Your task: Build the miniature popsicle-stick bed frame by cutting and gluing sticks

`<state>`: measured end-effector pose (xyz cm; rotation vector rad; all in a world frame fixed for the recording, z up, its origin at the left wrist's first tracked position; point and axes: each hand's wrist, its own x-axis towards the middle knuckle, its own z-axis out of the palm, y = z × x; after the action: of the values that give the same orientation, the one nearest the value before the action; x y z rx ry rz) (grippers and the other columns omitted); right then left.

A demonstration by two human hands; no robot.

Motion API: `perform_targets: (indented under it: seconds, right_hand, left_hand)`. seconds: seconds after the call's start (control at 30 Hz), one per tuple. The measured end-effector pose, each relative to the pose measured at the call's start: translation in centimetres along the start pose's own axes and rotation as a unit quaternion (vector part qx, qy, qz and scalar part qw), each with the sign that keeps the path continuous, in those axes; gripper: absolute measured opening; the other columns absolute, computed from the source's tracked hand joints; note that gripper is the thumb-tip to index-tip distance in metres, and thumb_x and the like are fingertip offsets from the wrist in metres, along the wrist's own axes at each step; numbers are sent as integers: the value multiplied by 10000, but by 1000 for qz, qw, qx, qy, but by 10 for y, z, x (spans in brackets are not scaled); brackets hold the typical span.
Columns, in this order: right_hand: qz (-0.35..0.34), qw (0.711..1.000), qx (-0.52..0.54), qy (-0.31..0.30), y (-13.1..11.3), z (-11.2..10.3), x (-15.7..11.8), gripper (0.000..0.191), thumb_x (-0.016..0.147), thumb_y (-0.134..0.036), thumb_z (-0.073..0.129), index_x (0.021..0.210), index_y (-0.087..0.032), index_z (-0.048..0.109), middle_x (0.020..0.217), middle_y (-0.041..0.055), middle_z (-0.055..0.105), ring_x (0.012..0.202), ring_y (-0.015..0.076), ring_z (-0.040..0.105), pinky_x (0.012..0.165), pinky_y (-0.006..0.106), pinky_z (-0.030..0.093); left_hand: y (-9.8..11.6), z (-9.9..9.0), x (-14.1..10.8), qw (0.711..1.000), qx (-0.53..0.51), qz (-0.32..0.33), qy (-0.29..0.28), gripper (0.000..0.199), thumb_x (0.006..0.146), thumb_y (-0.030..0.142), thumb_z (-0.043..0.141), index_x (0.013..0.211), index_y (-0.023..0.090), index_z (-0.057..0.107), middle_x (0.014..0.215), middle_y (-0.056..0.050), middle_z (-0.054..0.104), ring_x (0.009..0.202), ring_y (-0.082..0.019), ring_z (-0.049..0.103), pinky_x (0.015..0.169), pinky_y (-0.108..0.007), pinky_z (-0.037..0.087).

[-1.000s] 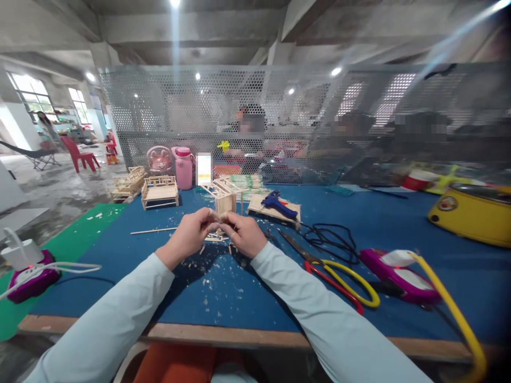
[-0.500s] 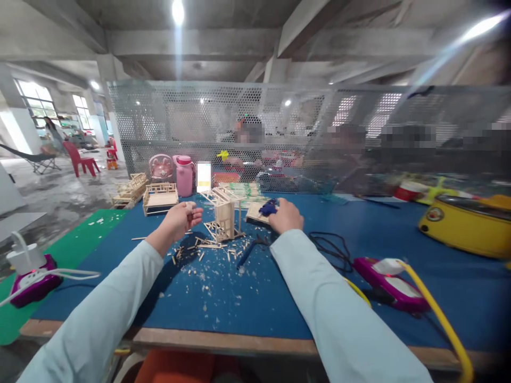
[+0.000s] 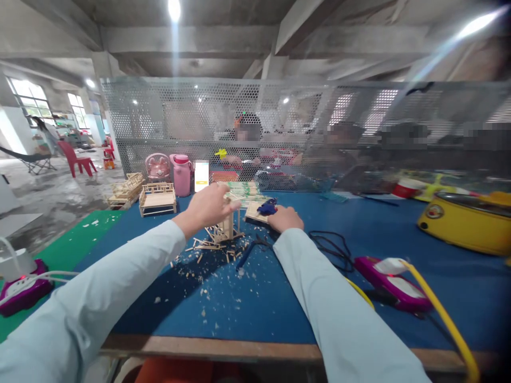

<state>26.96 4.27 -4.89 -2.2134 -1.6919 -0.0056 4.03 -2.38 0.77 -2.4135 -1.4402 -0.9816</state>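
My left hand (image 3: pixel 208 206) reaches over a small frame model (image 3: pixel 225 230) built of thin wooden sticks, hiding its upper part. Its fingers are stretched out and I see nothing in them; whether they touch the sticks I cannot tell. My right hand (image 3: pixel 286 219) is closed around a blue glue gun (image 3: pixel 267 206), held over a flat wooden piece (image 3: pixel 254 213). Pliers (image 3: pixel 252 249) lie between the two forearms. Cut stick ends and white crumbs are scattered near the model. Behind it lie bundled wooden sticks (image 3: pixel 241 188) with green bands.
Wooden miniature furniture (image 3: pixel 157 199), a pink thermos (image 3: pixel 182 175) and a phone (image 3: pixel 202 175) stand at the back left. A black cable (image 3: pixel 331 247), a purple power strip (image 3: pixel 393 284) and a yellow pot (image 3: pixel 463 223) are on the right. A perforated metal screen (image 3: pixel 179 122) borders the table; people sit beyond.
My left hand has moved right and slightly up, from beside the stick model to over its top, with its fingers extending. My right hand stays nearly in place with the glue gun.
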Motion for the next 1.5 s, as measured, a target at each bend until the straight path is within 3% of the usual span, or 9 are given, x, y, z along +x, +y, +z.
perform_targets:
  seconds: [0.17, 0.3, 0.43, 0.6, 0.83, 0.93, 1.1, 1.17, 1.5]
  right_hand:
    - [-20, 999, 36, 5, 7, 4, 5, 511, 661, -455, 563, 1075, -155, 587, 1094, 175, 520, 955, 283, 556, 813, 374, 419]
    - [-25, 976, 204, 73, 11, 2, 7, 333, 668, -369, 572, 860, -102, 627, 896, 175, 604, 875, 285, 565, 767, 374, 415]
    - [-5, 938, 326, 116, 7, -3, 3, 361, 800, -437, 368, 842, -146, 579, 725, 79, 611, 651, 168, 559, 613, 281, 435]
    - [-30, 813, 582, 18, -19, -3, -20, 392, 726, -546, 462, 670, -168, 550, 461, -13, 488, 414, 102, 427, 430, 235, 365]
    - [-165, 707, 675, -133, -45, -23, -65, 412, 675, -554, 546, 812, -165, 539, 539, -21, 542, 419, 79, 406, 428, 226, 353]
    - [-212, 719, 631, -199, -45, -33, -81, 407, 688, -542, 545, 858, -173, 522, 622, -2, 584, 419, 74, 402, 422, 226, 346]
    - [-279, 822, 442, -227, -48, -32, -96, 407, 750, -532, 472, 775, -141, 581, 502, -14, 508, 428, 89, 418, 474, 239, 353]
    - [-302, 844, 390, -211, -50, -29, -98, 403, 785, -506, 431, 754, -138, 592, 493, -16, 486, 443, 95, 427, 505, 245, 365]
    - [-327, 869, 328, -176, -52, -25, -99, 388, 820, -488, 370, 701, -164, 548, 488, -27, 460, 433, 104, 434, 523, 250, 370]
  left_hand:
    - [12, 10, 26, 985, 136, -10, -106, 445, 719, 516, 526, 919, 125, 604, 895, -156, 628, 826, -273, 590, 660, -341, 428]
    - [-5, 6, 29, 983, 154, -49, -85, 389, 763, 462, 489, 914, 125, 611, 845, -161, 647, 745, -256, 604, 598, -317, 404]
    - [-32, -5, 10, 986, 132, -95, -24, 389, 809, 463, 410, 825, 132, 614, 772, -141, 644, 678, -217, 585, 567, -283, 354]
    - [-59, -13, -23, 978, 52, -186, 79, 372, 812, 467, 388, 688, 168, 571, 620, -54, 584, 571, -169, 509, 509, -252, 276]
    - [-72, 15, -51, 923, -161, -278, 214, 332, 802, 452, 417, 620, 176, 452, 507, 37, 420, 497, -106, 388, 498, -216, 283]
    - [-74, 32, -57, 907, -231, -278, 215, 322, 808, 439, 418, 615, 180, 415, 508, 48, 394, 492, -95, 365, 497, -210, 283]
    - [-73, 42, -62, 913, -272, -246, 181, 287, 814, 422, 427, 667, 176, 445, 539, 52, 400, 515, -88, 371, 521, -207, 296]
    - [-71, 41, -63, 915, -277, -234, 178, 274, 821, 409, 420, 680, 175, 446, 542, 54, 398, 517, -84, 371, 528, -205, 299]
    - [-68, 40, -66, 926, -251, -222, 172, 261, 837, 391, 399, 710, 171, 462, 562, 48, 405, 538, -87, 369, 549, -210, 298]
